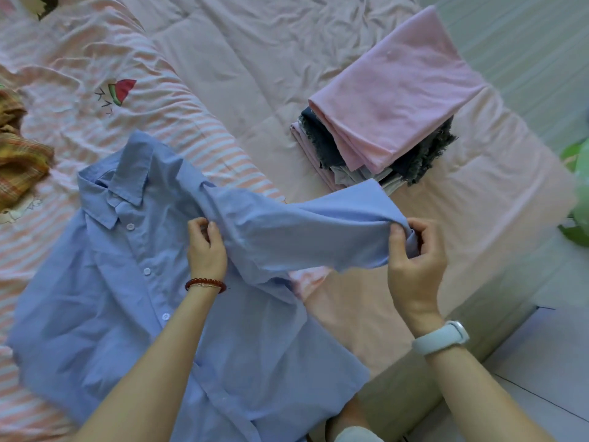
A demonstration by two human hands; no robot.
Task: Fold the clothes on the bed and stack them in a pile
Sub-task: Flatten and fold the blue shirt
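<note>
A light blue button-up shirt lies face up on the bed, collar toward the far side. Its right sleeve is lifted and stretched sideways above the bed. My left hand grips the sleeve near the shoulder. My right hand pinches the cuff end of the same sleeve. A pile of folded clothes, pink garment on top with dark frayed denim under it, sits on the bed beyond the sleeve.
The bed has a pink cover and a pink-striped sheet with a watermelon print. A yellow plaid garment lies crumpled at the left edge. The bed's right edge drops to a pale floor; something green shows at far right.
</note>
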